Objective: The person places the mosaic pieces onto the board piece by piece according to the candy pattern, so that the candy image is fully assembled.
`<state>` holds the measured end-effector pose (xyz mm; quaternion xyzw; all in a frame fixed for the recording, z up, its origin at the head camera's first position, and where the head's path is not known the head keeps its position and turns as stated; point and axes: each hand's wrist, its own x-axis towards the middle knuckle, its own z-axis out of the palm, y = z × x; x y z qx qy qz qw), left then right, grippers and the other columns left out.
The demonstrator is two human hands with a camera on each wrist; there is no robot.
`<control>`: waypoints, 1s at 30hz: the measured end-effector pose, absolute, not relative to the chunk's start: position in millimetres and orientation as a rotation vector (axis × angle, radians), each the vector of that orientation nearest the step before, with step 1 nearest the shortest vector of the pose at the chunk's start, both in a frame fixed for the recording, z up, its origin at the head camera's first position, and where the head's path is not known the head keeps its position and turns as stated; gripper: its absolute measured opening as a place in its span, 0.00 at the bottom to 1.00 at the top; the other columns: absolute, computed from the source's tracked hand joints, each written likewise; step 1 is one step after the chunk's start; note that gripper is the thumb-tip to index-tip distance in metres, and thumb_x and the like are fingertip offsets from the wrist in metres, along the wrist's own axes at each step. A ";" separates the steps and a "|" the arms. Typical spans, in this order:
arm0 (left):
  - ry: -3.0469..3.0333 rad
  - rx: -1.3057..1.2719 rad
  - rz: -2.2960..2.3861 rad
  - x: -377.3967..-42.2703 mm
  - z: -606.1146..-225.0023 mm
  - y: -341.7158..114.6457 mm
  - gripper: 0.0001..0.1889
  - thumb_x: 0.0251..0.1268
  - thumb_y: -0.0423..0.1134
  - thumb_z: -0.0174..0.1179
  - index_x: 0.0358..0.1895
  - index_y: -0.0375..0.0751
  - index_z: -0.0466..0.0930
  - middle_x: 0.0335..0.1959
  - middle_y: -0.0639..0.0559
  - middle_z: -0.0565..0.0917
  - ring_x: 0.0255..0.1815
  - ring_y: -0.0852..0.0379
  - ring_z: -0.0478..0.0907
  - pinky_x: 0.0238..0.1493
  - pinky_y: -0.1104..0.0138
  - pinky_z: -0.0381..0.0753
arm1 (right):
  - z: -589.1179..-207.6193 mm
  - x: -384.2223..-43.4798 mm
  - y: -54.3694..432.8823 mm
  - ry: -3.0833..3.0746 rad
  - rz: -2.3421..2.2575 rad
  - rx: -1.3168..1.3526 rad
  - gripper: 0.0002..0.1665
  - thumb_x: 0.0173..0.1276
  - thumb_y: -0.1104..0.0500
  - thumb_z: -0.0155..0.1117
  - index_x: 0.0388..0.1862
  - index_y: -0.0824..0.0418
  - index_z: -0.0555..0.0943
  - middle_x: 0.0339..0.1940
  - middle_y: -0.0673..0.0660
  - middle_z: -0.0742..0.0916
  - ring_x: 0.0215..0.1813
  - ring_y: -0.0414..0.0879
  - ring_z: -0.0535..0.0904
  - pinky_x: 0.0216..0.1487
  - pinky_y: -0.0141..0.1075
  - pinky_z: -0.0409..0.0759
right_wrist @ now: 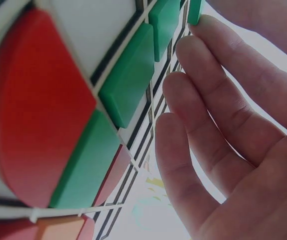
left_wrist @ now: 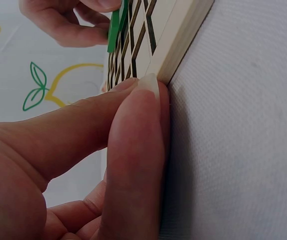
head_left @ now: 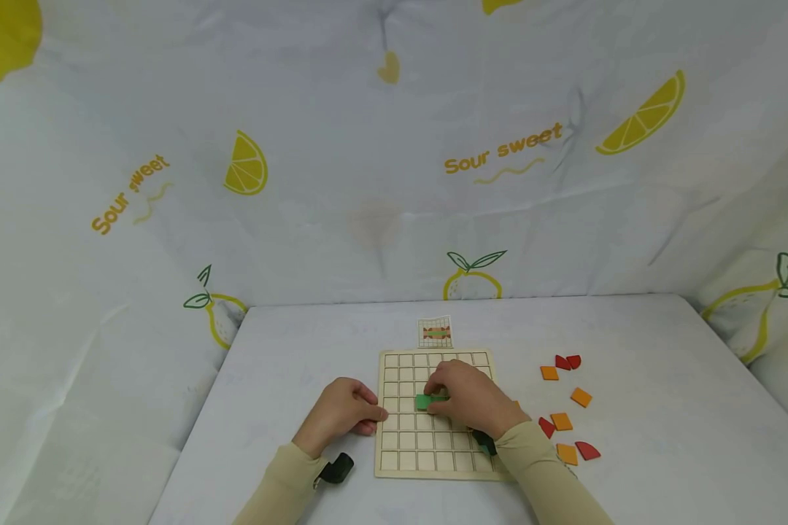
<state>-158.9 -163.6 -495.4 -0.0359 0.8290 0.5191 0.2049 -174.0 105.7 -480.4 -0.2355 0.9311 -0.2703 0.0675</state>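
A pale wooden grid board (head_left: 390, 467) lies on the white table. My left hand (head_left: 348, 410) pinches its left edge; in the left wrist view, thumb (left_wrist: 136, 135) and forefinger meet at the board's rim. Over the middle squares, my right hand (head_left: 469, 394) pinches a green square tile (head_left: 423, 402) between thumb and fingers. In the right wrist view, more green tiles (right_wrist: 128, 75) and a red curved piece (right_wrist: 38, 105) appear on the grid. From the head view, the right hand and forearm hide part of the board.
A small pattern card (head_left: 436, 332) stands behind the board. Right of the board, several orange squares (head_left: 549, 372) and red curved pieces (head_left: 587, 450) are scattered. A white lemon-print cloth (head_left: 368, 240) hangs behind the table.
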 end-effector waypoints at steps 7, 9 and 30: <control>2.314 -0.104 1.449 -158.7 -495.0 -163.8 0.17 0.58 0.37 0.81 0.43 0.35 0.83 0.28 0.46 0.90 0.21 0.60 0.86 0.28 0.69 0.89 | -483.0 -175.7 105.3 2.799 -0.816 -0.737 0.08 0.64 0.56 0.84 0.40 0.50 0.91 0.38 0.42 0.86 0.44 0.39 0.79 0.50 0.38 0.83; 2.315 -0.105 1.447 -158.6 -494.5 -163.6 0.17 0.58 0.37 0.81 0.43 0.36 0.83 0.28 0.46 0.90 0.21 0.60 0.86 0.28 0.69 0.89 | -483.2 -176.1 105.4 2.800 -0.809 -0.750 0.08 0.65 0.55 0.84 0.40 0.50 0.91 0.38 0.42 0.86 0.44 0.39 0.79 0.49 0.38 0.83; 2.313 -0.130 1.433 -157.7 -491.1 -162.3 0.17 0.59 0.37 0.81 0.44 0.36 0.83 0.29 0.47 0.90 0.22 0.61 0.87 0.29 0.69 0.89 | -486.0 -176.0 102.5 2.832 -0.761 -0.756 0.07 0.65 0.56 0.83 0.39 0.50 0.91 0.38 0.42 0.86 0.43 0.38 0.77 0.47 0.36 0.82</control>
